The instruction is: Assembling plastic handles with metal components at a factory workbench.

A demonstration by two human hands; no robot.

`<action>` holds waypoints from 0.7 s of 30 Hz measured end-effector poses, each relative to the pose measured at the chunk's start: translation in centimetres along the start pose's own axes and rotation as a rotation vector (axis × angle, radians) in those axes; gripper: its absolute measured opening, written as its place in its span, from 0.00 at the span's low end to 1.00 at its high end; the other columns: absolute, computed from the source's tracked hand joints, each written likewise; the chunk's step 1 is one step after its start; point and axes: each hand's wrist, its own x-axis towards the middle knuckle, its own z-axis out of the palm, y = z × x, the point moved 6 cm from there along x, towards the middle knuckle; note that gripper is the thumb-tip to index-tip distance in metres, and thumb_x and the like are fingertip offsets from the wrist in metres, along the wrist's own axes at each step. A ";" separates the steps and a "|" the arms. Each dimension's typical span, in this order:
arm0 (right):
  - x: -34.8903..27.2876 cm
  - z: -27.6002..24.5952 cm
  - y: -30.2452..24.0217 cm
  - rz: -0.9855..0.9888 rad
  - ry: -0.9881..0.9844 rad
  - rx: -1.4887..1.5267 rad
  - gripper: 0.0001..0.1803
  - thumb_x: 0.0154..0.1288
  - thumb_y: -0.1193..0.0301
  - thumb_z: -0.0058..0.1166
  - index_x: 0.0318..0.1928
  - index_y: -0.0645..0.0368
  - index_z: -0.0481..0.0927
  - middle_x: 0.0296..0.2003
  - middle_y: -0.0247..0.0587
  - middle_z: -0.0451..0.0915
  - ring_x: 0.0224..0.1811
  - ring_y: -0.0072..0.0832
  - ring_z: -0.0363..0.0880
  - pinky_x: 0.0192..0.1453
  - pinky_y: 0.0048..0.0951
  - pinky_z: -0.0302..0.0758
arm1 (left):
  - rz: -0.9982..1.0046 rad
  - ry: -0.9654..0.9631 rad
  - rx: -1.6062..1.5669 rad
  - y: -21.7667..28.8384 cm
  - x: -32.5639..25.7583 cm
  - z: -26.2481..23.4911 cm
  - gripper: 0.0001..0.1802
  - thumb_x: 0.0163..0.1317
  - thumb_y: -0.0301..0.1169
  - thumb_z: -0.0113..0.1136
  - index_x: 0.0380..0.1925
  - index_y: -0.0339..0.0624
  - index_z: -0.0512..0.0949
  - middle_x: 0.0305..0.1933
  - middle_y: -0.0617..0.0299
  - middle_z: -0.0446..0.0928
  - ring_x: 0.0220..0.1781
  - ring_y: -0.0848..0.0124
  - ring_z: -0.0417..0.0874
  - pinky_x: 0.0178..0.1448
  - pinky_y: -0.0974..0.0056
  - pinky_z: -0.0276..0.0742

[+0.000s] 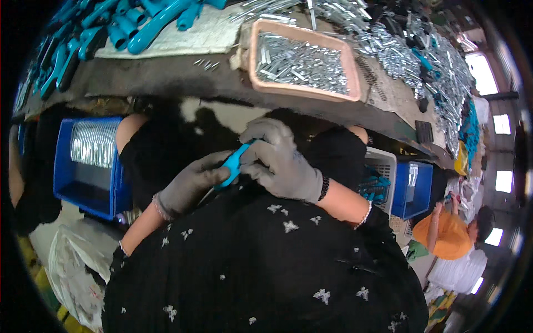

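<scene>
My left hand (195, 182), in a grey glove, is closed on the lower end of a teal plastic handle (233, 164). My right hand (286, 166), gloved too, grips the handle's upper end with bent fingers. The handle is tilted over my lap, close to my black patterned clothing. A thin pale strip shows just below the left fingers; whether it belongs to the handle I cannot make out. The fingers cover much of the handle.
Ahead is a workbench (166, 75) with a pink tray (355, 83) of small metal parts, teal handles (161, 25) at left and heaped metal pieces (388, 53) at right. Blue crates (114, 188) flank my legs. A person in orange (444, 236) is at far right.
</scene>
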 end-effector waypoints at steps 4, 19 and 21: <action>-0.7 1.1 2.3 0.491 -0.156 0.501 0.19 0.58 0.67 0.70 0.47 0.57 0.79 0.48 0.44 0.76 0.50 0.37 0.76 0.57 0.35 0.72 | 0.040 -0.005 0.146 0.3 -0.3 0.2 0.31 0.69 0.33 0.60 0.69 0.35 0.66 0.58 0.62 0.76 0.59 0.73 0.74 0.67 0.64 0.68; 5.3 -14.5 8.1 0.541 0.002 -0.290 0.14 0.61 0.65 0.65 0.45 0.57 0.86 0.45 0.47 0.84 0.51 0.43 0.82 0.56 0.40 0.76 | 0.294 0.018 0.138 4.9 -0.1 2.1 0.35 0.70 0.46 0.58 0.71 0.40 0.65 0.47 0.62 0.77 0.38 0.75 0.79 0.44 0.69 0.75; 6.6 -13.7 8.1 0.369 -0.084 -0.315 0.14 0.59 0.69 0.65 0.46 0.58 0.85 0.45 0.45 0.84 0.49 0.38 0.82 0.55 0.35 0.76 | 0.337 0.037 0.159 5.0 0.7 2.4 0.35 0.71 0.49 0.58 0.71 0.41 0.64 0.45 0.59 0.77 0.34 0.74 0.80 0.41 0.68 0.76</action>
